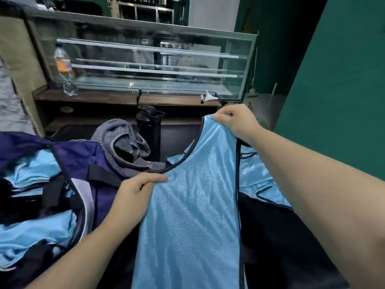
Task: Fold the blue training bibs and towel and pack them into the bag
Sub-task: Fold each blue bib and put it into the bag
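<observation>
**A:** What occupies the left of the figure?

**B:** A dark blue bag (83,163), open, with light blue bibs (35,232) already lying inside it. Behind it, on a wooden shelf (93,97) in front of a glass display case (145,59), stands a clear water bottle (63,67) with an orange label.

**A:** And toward the centre?

**B:** A grey striped towel (123,142) lies crumpled against the bag's right side, with a black bottle (151,130) upright just beyond it. The left hand (133,195) pinches the blue training bib (191,215) at the lower curve of its black-trimmed neckline, thumb on top, fingers curled beneath the cloth.

**A:** How is the bib positioned?

**B:** It hangs stretched between the two hands, above the dark worktop (270,236), folded lengthwise along its right edge.

**A:** And the right?

**B:** The right hand (235,122) pinches the bib's shoulder strap at its top, raised higher than the left. Below that forearm, another light blue bib (256,178) lies spread on the worktop.
</observation>
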`<state>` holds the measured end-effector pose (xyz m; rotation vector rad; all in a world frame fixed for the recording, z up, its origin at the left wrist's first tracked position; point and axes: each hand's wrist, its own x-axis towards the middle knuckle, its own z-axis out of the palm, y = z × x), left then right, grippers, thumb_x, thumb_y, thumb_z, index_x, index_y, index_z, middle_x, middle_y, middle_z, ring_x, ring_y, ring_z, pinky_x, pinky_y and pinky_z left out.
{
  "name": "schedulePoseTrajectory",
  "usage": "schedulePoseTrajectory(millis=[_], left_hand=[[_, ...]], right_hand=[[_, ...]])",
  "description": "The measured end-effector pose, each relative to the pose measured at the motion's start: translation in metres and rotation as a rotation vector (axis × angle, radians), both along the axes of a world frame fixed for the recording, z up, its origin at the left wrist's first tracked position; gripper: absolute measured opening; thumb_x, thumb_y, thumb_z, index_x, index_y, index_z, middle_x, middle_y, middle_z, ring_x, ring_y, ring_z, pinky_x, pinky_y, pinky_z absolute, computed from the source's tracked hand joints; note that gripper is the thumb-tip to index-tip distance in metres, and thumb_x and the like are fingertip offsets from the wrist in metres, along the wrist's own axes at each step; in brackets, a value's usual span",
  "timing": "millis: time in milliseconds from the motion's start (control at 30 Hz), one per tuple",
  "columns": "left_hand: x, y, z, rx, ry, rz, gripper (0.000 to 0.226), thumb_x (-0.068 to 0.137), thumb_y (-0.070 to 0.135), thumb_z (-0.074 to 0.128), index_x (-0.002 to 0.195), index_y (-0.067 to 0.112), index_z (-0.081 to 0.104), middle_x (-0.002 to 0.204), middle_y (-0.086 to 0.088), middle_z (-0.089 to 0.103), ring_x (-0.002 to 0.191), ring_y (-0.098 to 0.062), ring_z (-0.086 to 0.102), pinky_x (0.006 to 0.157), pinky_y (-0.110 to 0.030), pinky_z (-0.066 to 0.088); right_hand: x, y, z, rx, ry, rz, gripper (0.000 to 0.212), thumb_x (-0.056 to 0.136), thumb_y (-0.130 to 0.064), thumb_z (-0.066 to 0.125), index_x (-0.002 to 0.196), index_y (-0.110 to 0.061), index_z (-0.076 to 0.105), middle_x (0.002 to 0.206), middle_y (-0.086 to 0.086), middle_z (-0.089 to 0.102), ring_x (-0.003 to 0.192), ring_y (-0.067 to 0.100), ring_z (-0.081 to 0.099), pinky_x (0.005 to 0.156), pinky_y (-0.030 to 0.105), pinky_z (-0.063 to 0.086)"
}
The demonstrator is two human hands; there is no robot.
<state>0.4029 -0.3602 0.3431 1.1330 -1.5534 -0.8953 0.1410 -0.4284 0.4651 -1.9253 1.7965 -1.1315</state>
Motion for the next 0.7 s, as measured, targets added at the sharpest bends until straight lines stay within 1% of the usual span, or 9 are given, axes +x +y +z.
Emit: schedulePoseTrajectory(millis=[67,133,233,267,400,467,533,633,700], left_hand=[[-0.005,-0.010,-0.010,-0.032,-0.046,0.018,0.044,0.092,-0.008,0.046,0.089,0.028,0.071,0.094,0.015,0.068,0.081,0.013,0.059,0.069,-0.001,0.040],[-0.008,-0.021,-0.024,-0.060,-0.094,0.026,0.038,0.092,-0.006,0.048,0.096,0.026,0.069,0.093,0.011,0.064,0.080,0.010,0.056,0.069,-0.001,0.038],[-0.007,-0.035,-0.049,-0.054,-0.196,0.000,0.033,0.091,-0.002,0.055,0.107,0.024,0.068,0.095,0.007,0.061,0.084,0.005,0.055,0.072,0.001,0.035],[-0.006,-0.037,-0.057,-0.038,-0.235,-0.019,0.032,0.091,0.000,0.056,0.110,0.022,0.068,0.097,0.008,0.061,0.087,0.002,0.054,0.074,0.001,0.034],[-0.004,-0.042,-0.081,-0.002,-0.337,-0.078,0.036,0.091,-0.001,0.055,0.116,0.022,0.066,0.099,0.015,0.059,0.094,-0.005,0.055,0.081,0.001,0.032],[-0.003,-0.044,-0.087,0.011,-0.373,-0.081,0.037,0.090,-0.002,0.054,0.118,0.020,0.066,0.106,0.016,0.060,0.101,-0.006,0.055,0.085,0.002,0.031],[-0.002,-0.048,-0.090,0.032,-0.387,-0.080,0.037,0.089,-0.004,0.053,0.118,0.015,0.066,0.111,0.010,0.061,0.107,-0.008,0.056,0.089,0.000,0.031],[-0.002,-0.051,-0.089,0.076,-0.400,-0.084,0.037,0.088,-0.006,0.053,0.117,0.012,0.067,0.115,0.004,0.061,0.109,-0.010,0.056,0.091,-0.006,0.030],[-0.001,-0.052,-0.089,0.086,-0.411,-0.084,0.037,0.088,-0.006,0.053,0.117,0.011,0.067,0.117,0.003,0.061,0.111,-0.011,0.055,0.093,-0.007,0.029]], right_hand=[[-0.001,-0.016,-0.014,-0.008,-0.007,-0.007,0.013,0.090,-0.025,0.066,0.083,-0.015,0.070,0.078,-0.009,0.064,0.069,-0.004,0.054,0.056,-0.001,0.036],[-0.002,-0.029,-0.027,0.004,-0.005,-0.011,0.016,0.090,-0.025,0.066,0.084,-0.012,0.071,0.077,-0.009,0.065,0.069,-0.001,0.055,0.060,0.004,0.040],[-0.004,-0.042,-0.046,0.051,0.028,0.000,0.020,0.089,-0.025,0.067,0.085,-0.007,0.073,0.085,0.003,0.071,0.075,0.008,0.058,0.072,0.024,0.048],[-0.005,-0.043,-0.052,0.067,0.024,0.003,0.021,0.089,-0.025,0.067,0.085,-0.006,0.073,0.085,0.004,0.071,0.076,0.010,0.060,0.076,0.029,0.050],[-0.007,-0.045,-0.074,0.104,0.025,-0.019,0.018,0.087,-0.030,0.069,0.082,-0.013,0.074,0.084,-0.004,0.071,0.085,0.016,0.065,0.084,0.042,0.053],[-0.004,-0.040,-0.080,0.091,0.026,-0.020,0.017,0.087,-0.031,0.069,0.082,-0.016,0.074,0.085,-0.006,0.071,0.086,0.014,0.065,0.085,0.042,0.053],[0.002,-0.029,-0.080,0.055,0.036,-0.008,0.017,0.087,-0.030,0.068,0.084,-0.015,0.074,0.088,-0.006,0.070,0.087,0.012,0.063,0.085,0.039,0.051],[0.011,-0.001,-0.076,-0.029,0.119,0.017,0.017,0.087,-0.029,0.069,0.088,-0.013,0.074,0.091,-0.004,0.068,0.090,0.012,0.060,0.085,0.032,0.047],[0.016,0.022,-0.076,-0.078,0.163,0.067,0.016,0.085,-0.029,0.070,0.089,-0.014,0.075,0.088,-0.003,0.066,0.090,0.015,0.059,0.084,0.029,0.044]])
